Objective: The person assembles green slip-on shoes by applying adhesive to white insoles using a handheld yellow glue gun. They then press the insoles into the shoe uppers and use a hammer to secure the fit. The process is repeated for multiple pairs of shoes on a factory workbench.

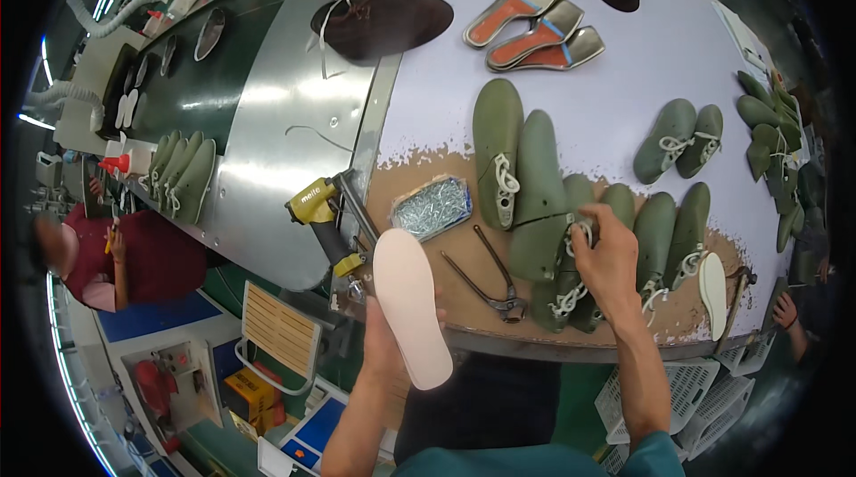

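My left hand [383, 343] is closed round a pale insole [412, 308], held upright above the table's near edge. Anything behind the insole is hidden. My right hand [611, 259] reaches among the green shoe lasts [535, 250], its thumb and forefinger bent round the white cord [581, 234] at one last's end. Several lasts with tied cords stand close together around that hand. Between my hands lie dark metal pincers [495, 285] with open handles. Left of them, a tray of small metal nails [432, 208] rests on brown board.
A yellow-and-black nail gun [321, 218] lies left of the tray. Another pale insole [712, 296] and a hammer [738, 290] are at the right. Metal-and-orange sole patterns [535, 31] and dark shoes [383, 22] lie farther back. A co-worker in maroon [143, 250] stands left.
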`<state>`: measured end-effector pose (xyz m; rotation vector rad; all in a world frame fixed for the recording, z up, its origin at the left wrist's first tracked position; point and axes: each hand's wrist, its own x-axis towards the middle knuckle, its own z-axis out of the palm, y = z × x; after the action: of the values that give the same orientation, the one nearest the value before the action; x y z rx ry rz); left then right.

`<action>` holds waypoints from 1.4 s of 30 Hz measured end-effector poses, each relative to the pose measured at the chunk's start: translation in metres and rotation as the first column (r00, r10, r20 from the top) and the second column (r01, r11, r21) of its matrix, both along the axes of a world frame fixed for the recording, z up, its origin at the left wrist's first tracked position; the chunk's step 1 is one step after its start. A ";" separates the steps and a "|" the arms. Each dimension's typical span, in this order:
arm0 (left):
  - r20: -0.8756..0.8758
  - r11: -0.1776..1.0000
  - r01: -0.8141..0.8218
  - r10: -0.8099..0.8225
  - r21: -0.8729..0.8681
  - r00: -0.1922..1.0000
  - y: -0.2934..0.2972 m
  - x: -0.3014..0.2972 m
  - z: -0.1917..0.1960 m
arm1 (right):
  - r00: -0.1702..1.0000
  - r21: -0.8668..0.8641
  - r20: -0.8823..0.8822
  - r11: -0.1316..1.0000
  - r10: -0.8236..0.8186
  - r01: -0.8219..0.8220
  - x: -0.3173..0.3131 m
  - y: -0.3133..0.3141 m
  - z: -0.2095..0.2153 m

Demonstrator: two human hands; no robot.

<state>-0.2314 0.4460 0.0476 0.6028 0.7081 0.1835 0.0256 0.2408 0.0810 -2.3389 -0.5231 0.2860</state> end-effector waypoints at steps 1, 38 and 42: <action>0.006 0.998 0.060 -0.060 0.032 0.998 0.010 0.001 -0.006 | 0.960 -0.003 0.261 0.995 0.101 -0.104 0.000 0.013 -0.004; 0.386 0.995 0.096 -0.092 0.009 0.918 0.044 -0.195 -0.085 | 0.586 0.687 -0.719 0.510 0.375 0.517 -0.081 0.126 -0.097; 0.369 0.990 0.115 -0.138 0.083 0.919 0.046 -0.176 -0.068 | 0.589 0.780 -0.607 0.259 0.534 0.569 -0.099 0.118 -0.088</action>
<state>-0.4078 0.4915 -0.0207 0.6460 0.2925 0.1931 -0.0736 0.3589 -0.0070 -0.6798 -0.0540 0.7402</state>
